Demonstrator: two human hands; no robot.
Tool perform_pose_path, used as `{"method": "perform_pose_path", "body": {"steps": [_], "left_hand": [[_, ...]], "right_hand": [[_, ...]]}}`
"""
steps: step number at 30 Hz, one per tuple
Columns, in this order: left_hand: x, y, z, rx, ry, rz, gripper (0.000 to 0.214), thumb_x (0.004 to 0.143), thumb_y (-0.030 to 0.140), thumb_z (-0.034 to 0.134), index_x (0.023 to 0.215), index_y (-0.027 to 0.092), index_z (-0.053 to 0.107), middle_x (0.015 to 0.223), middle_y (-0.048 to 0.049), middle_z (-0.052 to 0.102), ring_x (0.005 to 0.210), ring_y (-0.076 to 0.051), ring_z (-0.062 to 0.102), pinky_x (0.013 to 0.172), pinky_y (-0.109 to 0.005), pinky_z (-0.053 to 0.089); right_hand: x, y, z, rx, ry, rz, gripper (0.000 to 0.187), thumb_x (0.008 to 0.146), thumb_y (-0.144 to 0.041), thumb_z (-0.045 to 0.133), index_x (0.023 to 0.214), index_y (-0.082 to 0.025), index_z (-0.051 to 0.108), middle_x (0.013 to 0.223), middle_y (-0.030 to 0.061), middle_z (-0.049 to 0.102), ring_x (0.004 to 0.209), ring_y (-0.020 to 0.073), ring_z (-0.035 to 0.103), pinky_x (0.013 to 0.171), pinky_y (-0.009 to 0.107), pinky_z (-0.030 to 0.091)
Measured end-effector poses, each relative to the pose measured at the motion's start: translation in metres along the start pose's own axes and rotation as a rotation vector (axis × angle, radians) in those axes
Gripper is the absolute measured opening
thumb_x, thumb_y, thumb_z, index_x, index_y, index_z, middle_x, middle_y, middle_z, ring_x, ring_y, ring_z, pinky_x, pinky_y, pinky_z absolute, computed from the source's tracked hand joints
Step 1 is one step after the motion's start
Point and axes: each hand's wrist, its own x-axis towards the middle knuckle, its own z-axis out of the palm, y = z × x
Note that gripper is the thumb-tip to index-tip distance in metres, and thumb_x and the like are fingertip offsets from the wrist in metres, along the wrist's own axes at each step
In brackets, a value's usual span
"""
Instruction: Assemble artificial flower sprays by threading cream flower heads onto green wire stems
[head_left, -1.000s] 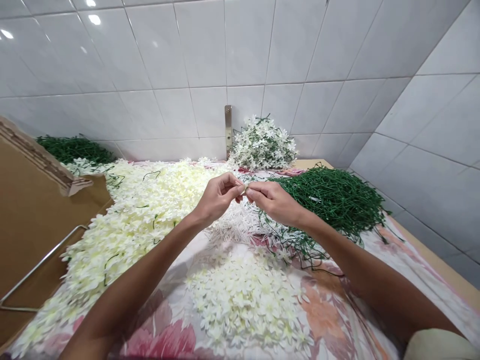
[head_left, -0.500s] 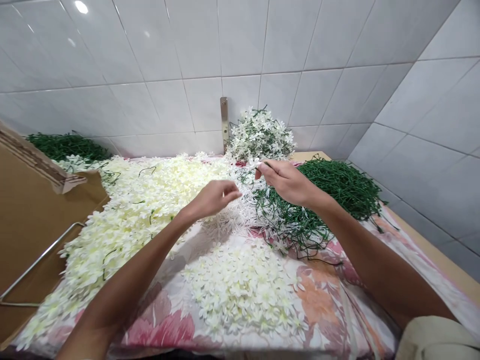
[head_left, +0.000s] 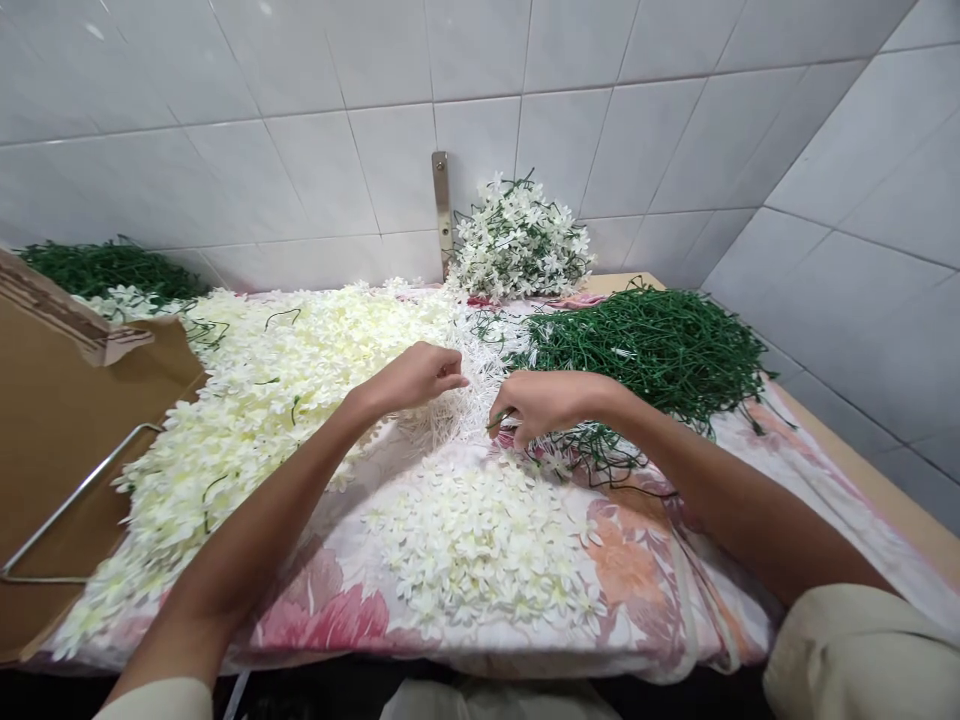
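My left hand point(head_left: 421, 376) is closed in a pinch above a heap of thin white stamen-like strands point(head_left: 474, 395). What its fingertips hold, if anything, is too small to make out. To its right, my right hand point(head_left: 551, 402) bends downward with curled fingers, and a bit of dark green stem point(head_left: 498, 422) shows between them. Below both hands spreads a flat pile of loose white artificial flower heads point(head_left: 487, 545). Green plastic stems point(head_left: 652, 345) are heaped behind and to the right of my right hand. Left of my left hand lies a larger mass of cream-white flower heads point(head_left: 277, 400).
A mound of flowers on stems point(head_left: 521, 245) stands against the tiled wall point(head_left: 480, 60), beside a metal bracket point(head_left: 441, 205). At left is a cardboard box point(head_left: 67, 430) with a metal wire handle point(head_left: 75, 500). More green stems point(head_left: 112, 270) lie behind it. A floral cloth point(head_left: 322, 610) covers the table.
My right hand has come down and toward me from near the back mound, where it held a white flower on a green stem. My left hand stays nearly in place. The view has tilted down.
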Motion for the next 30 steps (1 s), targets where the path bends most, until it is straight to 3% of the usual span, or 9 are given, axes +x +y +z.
{"method": "perform_pose_path", "body": {"steps": [3,10,15,19,25,30], "left_hand": [[-0.002,0.0,-0.006,-0.106,0.012,0.004,0.021,0.082,0.03,0.061,0.069,0.015,0.054,0.067,-0.0056,0.063,0.057,-0.015,0.057,0.05,-0.023,0.038],[-0.006,0.0,-0.021,-0.413,0.102,0.027,0.016,0.077,0.024,0.067,0.084,0.014,0.058,0.081,-0.0071,0.065,0.073,-0.017,0.065,0.066,-0.028,0.054],[-0.011,0.009,-0.032,-0.517,0.167,0.092,0.017,0.075,0.021,0.07,0.085,0.014,0.059,0.085,-0.0058,0.062,0.079,-0.016,0.063,0.074,-0.028,0.054],[-0.017,0.027,-0.037,-0.59,0.249,0.14,0.016,0.076,0.022,0.071,0.082,0.013,0.06,0.081,-0.0051,0.062,0.075,-0.014,0.062,0.071,-0.026,0.053],[-0.023,0.046,-0.039,-0.842,0.273,0.193,0.019,0.076,0.017,0.072,0.086,0.013,0.056,0.077,-0.0028,0.061,0.068,-0.014,0.064,0.066,-0.026,0.056],[-0.02,0.044,-0.034,-0.76,0.247,0.168,0.024,0.073,0.019,0.074,0.089,0.013,0.057,0.082,-0.0016,0.059,0.075,-0.01,0.061,0.07,-0.02,0.053]], "right_hand": [[0.011,-0.002,0.013,-0.042,-0.086,0.057,0.021,0.065,-0.009,0.071,0.085,-0.014,0.071,0.071,0.0012,0.064,0.06,0.0117,0.053,0.052,0.022,0.032],[0.02,-0.004,0.023,-0.056,-0.139,0.064,0.006,0.067,-0.01,0.069,0.068,-0.014,0.064,0.059,-0.0009,0.058,0.05,0.0102,0.048,0.048,0.023,0.028],[0.008,0.006,0.003,0.039,0.005,-0.083,0.007,0.074,-0.011,0.059,0.068,-0.014,0.056,0.062,-0.0019,0.053,0.055,0.0088,0.043,0.051,0.023,0.029],[-0.008,0.015,-0.014,0.332,0.148,-0.153,0.023,0.081,-0.02,0.059,0.067,-0.015,0.042,0.061,-0.0036,0.039,0.053,0.007,0.032,0.049,0.023,0.026],[-0.015,0.016,-0.015,1.054,0.325,-0.243,0.03,0.085,-0.024,0.058,0.07,-0.019,0.033,0.053,-0.0084,0.023,0.043,0.0049,0.019,0.043,0.023,0.015],[-0.012,0.014,-0.016,1.153,0.419,-0.32,0.025,0.082,-0.022,0.061,0.07,-0.018,0.039,0.05,-0.0084,0.025,0.04,0.0046,0.021,0.042,0.023,0.015]]}}
